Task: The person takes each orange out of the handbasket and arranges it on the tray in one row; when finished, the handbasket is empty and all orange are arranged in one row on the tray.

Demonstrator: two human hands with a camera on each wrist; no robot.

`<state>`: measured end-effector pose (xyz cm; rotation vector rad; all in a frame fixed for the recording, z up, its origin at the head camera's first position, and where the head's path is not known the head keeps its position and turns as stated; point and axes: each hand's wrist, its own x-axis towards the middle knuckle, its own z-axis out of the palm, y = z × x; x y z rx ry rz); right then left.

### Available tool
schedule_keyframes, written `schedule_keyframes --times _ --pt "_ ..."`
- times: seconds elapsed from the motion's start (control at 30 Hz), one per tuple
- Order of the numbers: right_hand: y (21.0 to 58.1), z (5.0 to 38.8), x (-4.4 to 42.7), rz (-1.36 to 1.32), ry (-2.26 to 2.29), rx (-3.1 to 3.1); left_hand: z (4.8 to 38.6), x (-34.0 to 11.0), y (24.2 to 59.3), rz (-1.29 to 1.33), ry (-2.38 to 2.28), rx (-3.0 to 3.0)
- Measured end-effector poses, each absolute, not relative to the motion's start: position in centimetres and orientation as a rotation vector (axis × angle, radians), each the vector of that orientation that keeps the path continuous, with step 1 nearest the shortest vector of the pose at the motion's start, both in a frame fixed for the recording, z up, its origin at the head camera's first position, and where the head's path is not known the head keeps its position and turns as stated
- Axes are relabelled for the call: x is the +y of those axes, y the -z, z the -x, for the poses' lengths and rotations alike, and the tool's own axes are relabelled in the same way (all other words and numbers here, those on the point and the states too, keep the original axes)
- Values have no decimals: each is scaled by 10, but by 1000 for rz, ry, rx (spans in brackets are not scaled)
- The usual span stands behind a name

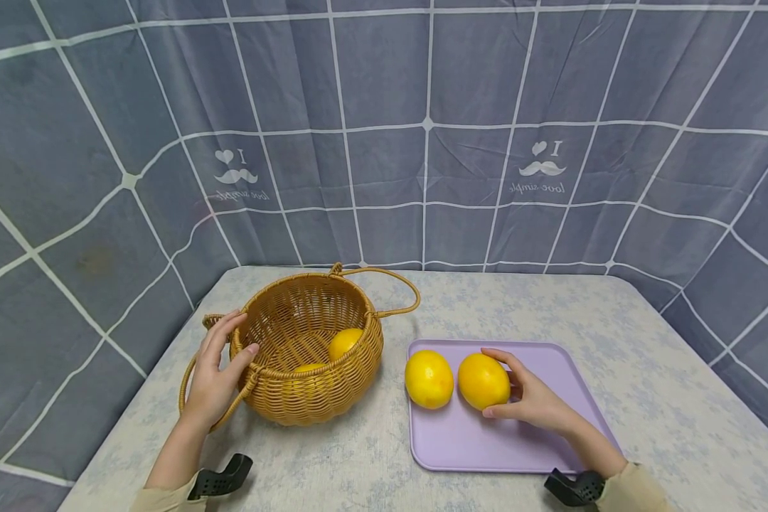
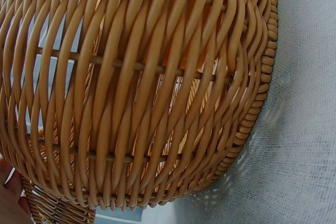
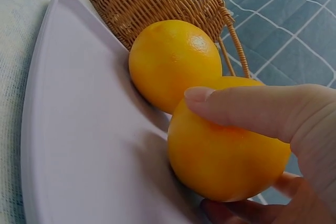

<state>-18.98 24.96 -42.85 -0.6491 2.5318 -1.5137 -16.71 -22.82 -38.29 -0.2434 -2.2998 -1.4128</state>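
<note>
On the right, my right hand point(image 1: 537, 398) holds an orange point(image 1: 483, 380) over the lilac tray point(image 1: 518, 455), thumb on one side and fingers on the other. Close beside it on the tray's left part is a second orange point(image 1: 429, 379); the right wrist view shows the held orange point(image 3: 228, 156) overlapping that other one point(image 3: 173, 61). My left hand point(image 1: 214, 380) grips the left rim of a wicker basket point(image 1: 333, 391), its thumb over the edge. Inside the basket lie an orange point(image 1: 344, 344) and another, mostly hidden by the front wall. Weave fills the left wrist view.
The basket's looped handles stick out, one handle point(image 1: 400, 281) toward the back right. Pale patterned cloth covers the table point(image 1: 358, 455). A grey-blue checked curtain point(image 1: 384, 171) hangs behind and at both sides.
</note>
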Motion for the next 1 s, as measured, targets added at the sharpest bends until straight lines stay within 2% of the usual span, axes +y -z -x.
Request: schedule_keyframes --times 0.57,1.0 --pt "429 188 245 572 1531 2581 165 -227 381 250 1409 -2289" --pt "429 189 245 674 1507 2572 167 -228 383 242 1406 -2292"
